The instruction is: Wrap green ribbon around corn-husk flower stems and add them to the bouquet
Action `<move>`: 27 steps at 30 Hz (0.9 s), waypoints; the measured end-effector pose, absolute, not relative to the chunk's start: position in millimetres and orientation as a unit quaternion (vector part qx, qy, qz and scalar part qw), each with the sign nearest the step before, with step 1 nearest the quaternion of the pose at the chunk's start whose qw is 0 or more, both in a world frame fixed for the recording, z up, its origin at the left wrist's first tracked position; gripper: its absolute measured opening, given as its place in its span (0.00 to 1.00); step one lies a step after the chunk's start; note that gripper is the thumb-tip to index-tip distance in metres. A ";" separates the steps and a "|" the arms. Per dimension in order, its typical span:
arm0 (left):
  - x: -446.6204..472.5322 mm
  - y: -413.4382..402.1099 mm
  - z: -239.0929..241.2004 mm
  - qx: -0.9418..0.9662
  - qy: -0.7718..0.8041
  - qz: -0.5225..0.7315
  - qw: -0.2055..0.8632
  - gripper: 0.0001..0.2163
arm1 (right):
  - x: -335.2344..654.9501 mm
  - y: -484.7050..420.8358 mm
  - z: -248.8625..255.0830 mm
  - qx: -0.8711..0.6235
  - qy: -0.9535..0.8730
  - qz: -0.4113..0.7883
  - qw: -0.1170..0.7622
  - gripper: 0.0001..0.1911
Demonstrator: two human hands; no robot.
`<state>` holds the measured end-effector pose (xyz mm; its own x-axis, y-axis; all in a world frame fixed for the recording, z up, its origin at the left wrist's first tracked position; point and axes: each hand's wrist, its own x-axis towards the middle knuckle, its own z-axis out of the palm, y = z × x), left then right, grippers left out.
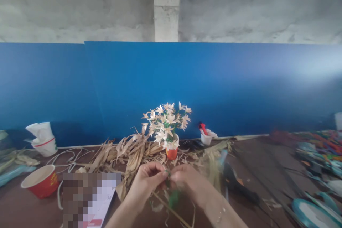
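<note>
My left hand (146,181) is closed, with thumb and forefinger pinching a thin green strip (168,174). Right beside it, my right hand (188,183) has its fingers curled in at the same strip; blur hides what lies between them. Below the two hands is a blurred green piece (173,198), whose kind I cannot make out. A thin straw-coloured stalk (172,209) slants beneath them. Just beyond my hands, a bunch of pale husk flowers (169,119) with green stems stands upright in a red and white paper cup (171,152).
Dry corn husks (133,153) are heaped behind my left hand. On the left are a red paper bowl (40,181), a white cable (72,160) and a phone (108,196). To the right lie a black glue gun (239,185), ribbon spools (312,213) and coloured bits (324,149).
</note>
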<state>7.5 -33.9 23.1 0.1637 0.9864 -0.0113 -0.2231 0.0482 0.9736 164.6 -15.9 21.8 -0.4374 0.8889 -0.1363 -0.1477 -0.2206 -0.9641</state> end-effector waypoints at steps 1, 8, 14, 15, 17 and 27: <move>7.3 -35.1 23.9 0.475 0.400 0.496 0.608 0.12 | 164.2 -15.9 20.7 -0.341 -0.477 0.720 0.371 0.05; 5.3 -33.7 23.9 0.491 0.402 0.500 0.590 0.12 | 162.8 -13.9 18.2 -0.349 -0.484 0.716 0.363 0.05; 8.0 -29.6 21.2 0.481 0.448 0.531 0.536 0.11 | 162.3 -22.9 27.8 -0.463 -0.672 0.412 0.405 0.06; 8.7 -28.8 19.8 0.478 0.456 0.534 0.528 0.11 | 161.0 -24.8 27.1 -0.470 -0.705 0.329 0.417 0.04; 10.2 -27.3 16.1 0.471 0.468 0.538 0.519 0.11 | 157.7 -27.4 22.4 -0.463 -0.748 0.154 0.449 0.02; 11.8 -24.3 15.8 0.421 0.433 0.543 0.584 0.15 | 150.3 -27.5 11.9 -0.406 -0.759 -0.074 0.503 0.07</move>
